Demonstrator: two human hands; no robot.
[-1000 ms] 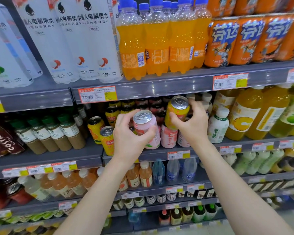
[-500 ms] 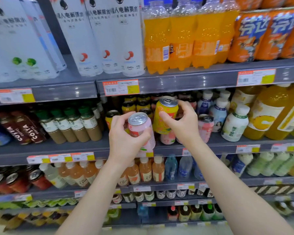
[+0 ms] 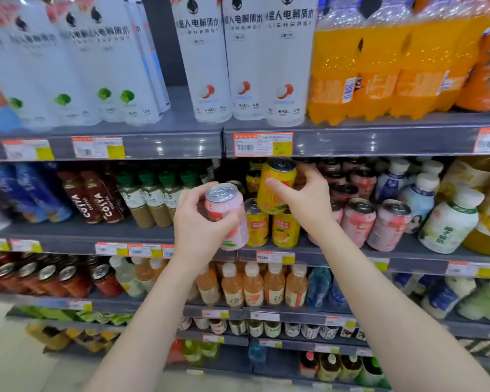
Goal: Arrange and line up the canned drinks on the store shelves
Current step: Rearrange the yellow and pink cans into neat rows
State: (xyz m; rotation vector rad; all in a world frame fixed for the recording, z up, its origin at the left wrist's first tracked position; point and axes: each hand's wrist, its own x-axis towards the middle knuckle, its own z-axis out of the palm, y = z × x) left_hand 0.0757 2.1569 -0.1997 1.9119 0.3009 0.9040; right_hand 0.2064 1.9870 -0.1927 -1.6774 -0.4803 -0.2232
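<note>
Since a second ago, both held cans have been carried leftward along the middle shelf point(image 3: 416, 264). The yellow can point(image 3: 276, 185), earlier held over the pink row, is now held above the standing yellow cans point(image 3: 285, 232). The pink can point(image 3: 227, 215) is now held in front of the shelf edge, just left of them. The view has also been swung left, so that the coffee bottles point(image 3: 96, 200) are seen more fully.

The upper shelf point(image 3: 379, 142) is filled with tall white bottles point(image 3: 252, 60) and, to their right, orange soda bottles point(image 3: 379, 66). On the middle shelf, the coffee bottles and green-capped bottles point(image 3: 150, 199) are stood at the left, cans in the middle, and white plastic bottles point(image 3: 450, 222) at the right. Below, peach-coloured bottles point(image 3: 252, 287) and red cans point(image 3: 54, 275) are ranged, somewhat blurred.

The left hand point(image 3: 198, 224) is wrapped round the pink can, fingers and thumb curled about its body. That can is tilted so that its silver top is turned toward the camera. The right hand point(image 3: 306, 202) is clasped on the yellow can, thumb laid on the near face and fingers behind. Its base is held close over the tops of the standing yellow cans; whether it touches them cannot be told. The shelved pink cans point(image 3: 358, 222) are stood just right of the right wrist. An orange price tag point(image 3: 262, 144) is fixed to the upper shelf's rail directly above the yellow can.
</note>
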